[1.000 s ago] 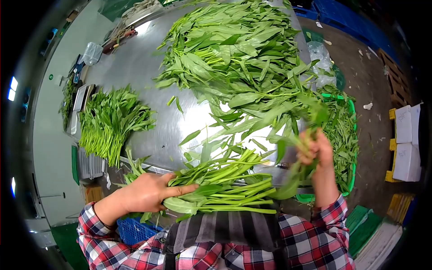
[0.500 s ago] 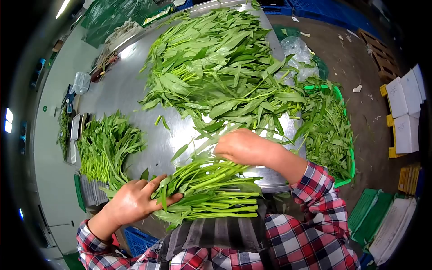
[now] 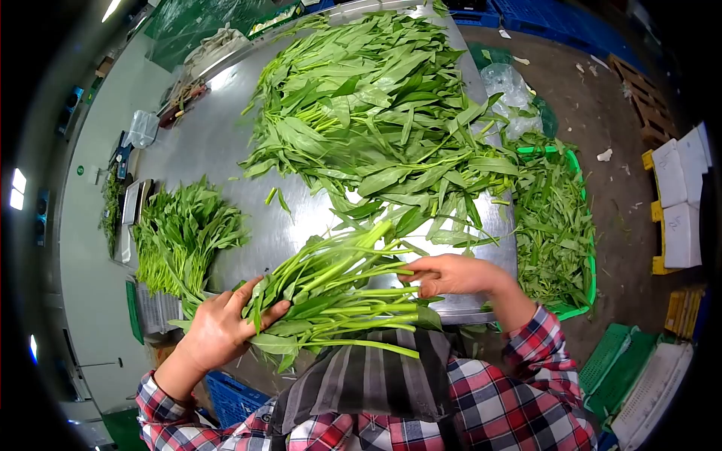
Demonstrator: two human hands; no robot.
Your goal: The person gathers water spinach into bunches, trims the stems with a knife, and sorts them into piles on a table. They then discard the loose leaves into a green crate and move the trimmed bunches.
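Note:
A bunch of water spinach [image 3: 338,289] lies across the front edge of the metal table, its pale stems fanned toward the right. My left hand [image 3: 214,331] grips its leafy end, thumb and fingers wrapped round the leaves. At the stem side, my right hand [image 3: 462,275] pinches around a stem in the bunch; the fingertips are partly hidden. Beyond both hands spreads a large heap of loose water spinach [image 3: 368,113]. To the left stands a neater stack of water spinach [image 3: 184,237] with its cut stems toward me.
A green basket [image 3: 592,263] full of leaves stands against the table's right side. Clear plastic bags [image 3: 508,94] lie behind it. White boxes [image 3: 677,203] and stacked crates [image 3: 624,368] are on the floor at right. A scale [image 3: 134,203] sits at the table's left edge.
My right hand has moved right and slightly down, from above the bunch to its stem ends. The stems have spread apart and some now tilt upward. My left hand keeps its grip.

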